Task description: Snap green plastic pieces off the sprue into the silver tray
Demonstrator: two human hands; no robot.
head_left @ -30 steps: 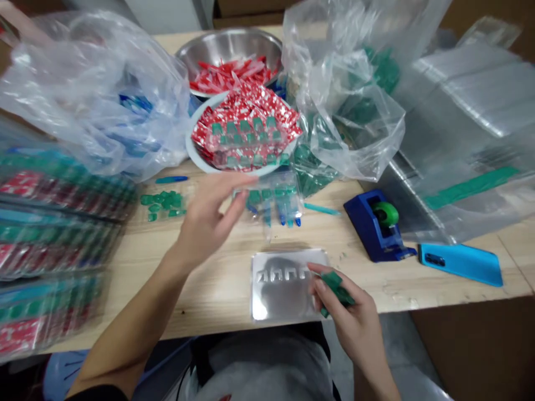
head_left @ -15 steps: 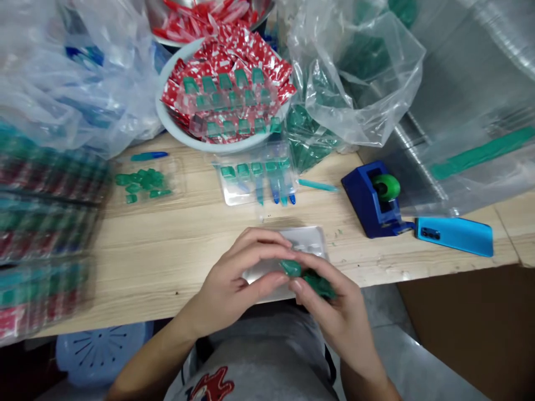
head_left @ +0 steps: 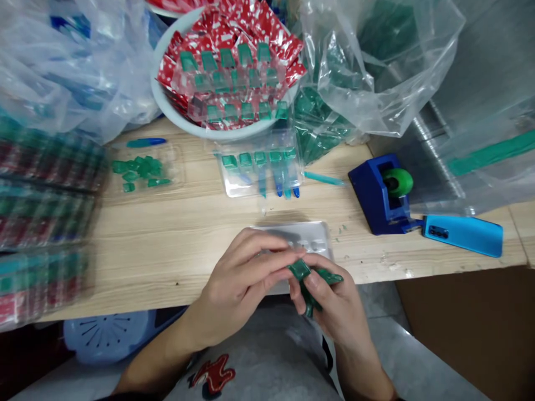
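My left hand (head_left: 238, 284) has its thumb and fingertips pinched on the edge of a small green translucent plastic piece (head_left: 300, 269). The same piece touches the fingertips of my right hand (head_left: 340, 312), which is curled round several more green plastic pieces (head_left: 330, 275). Below both hands a plastic blister tray (head_left: 313, 234) lies at the table's front edge, partly covered by them. Beyond it, another blister tray (head_left: 229, 186) carries a row of green pieces, with blue and teal slim pieces under it. To the left, a clear tray (head_left: 178, 167) contains loose green pieces.
A pale basin (head_left: 161, 94) of red dotted packets stands at the back, with filled trays on top. Stacked trays (head_left: 37, 217) line the left side. A blue tape dispenser (head_left: 368, 195) and blue phone (head_left: 463, 235) are right. Plastic bags (head_left: 388, 72) crowd the back.
Both hands have shifted slightly, and the pinched green piece now shows its flat face. More green pieces are visible in my right hand. The camera view has moved a little.
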